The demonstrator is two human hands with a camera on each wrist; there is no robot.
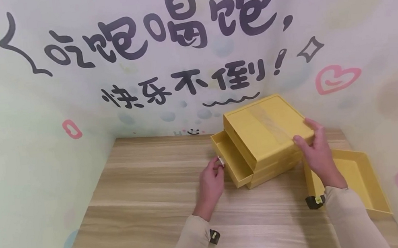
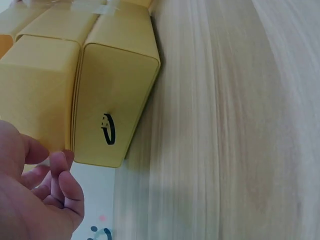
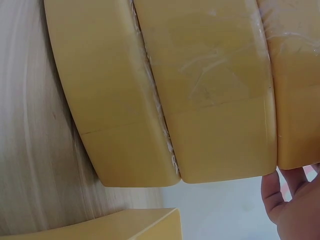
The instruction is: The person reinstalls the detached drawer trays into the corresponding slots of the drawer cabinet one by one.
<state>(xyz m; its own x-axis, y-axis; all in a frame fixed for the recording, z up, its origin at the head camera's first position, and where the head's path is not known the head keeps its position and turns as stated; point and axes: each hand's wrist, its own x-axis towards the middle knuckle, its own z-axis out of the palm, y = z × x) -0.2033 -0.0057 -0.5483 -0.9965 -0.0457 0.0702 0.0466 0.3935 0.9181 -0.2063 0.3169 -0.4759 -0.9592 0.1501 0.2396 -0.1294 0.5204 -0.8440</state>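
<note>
A yellow stacked drawer unit (image 1: pixel 275 124) stands towards the back right of the wooden table, a strip of clear tape across its top. Its middle drawer (image 1: pixel 233 152) is partly pulled out, and nothing shows inside. My left hand (image 1: pixel 210 181) pinches the small pale handle (image 1: pixel 220 161) on that drawer's front. The lowest drawer (image 2: pixel 117 90) is closed, with a dark loop handle. On the unit's right side, my right hand (image 1: pixel 319 156) grips the top tier's edge, thumb on top and fingers round the side.
A separate yellow drawer (image 1: pixel 357 176) lies at the table's right, partly behind my right forearm. The wooden table (image 1: pixel 139 211) extends left and in front. A pale printed cloth wall (image 1: pixel 163 63) with dark lettering closes off the back and sides.
</note>
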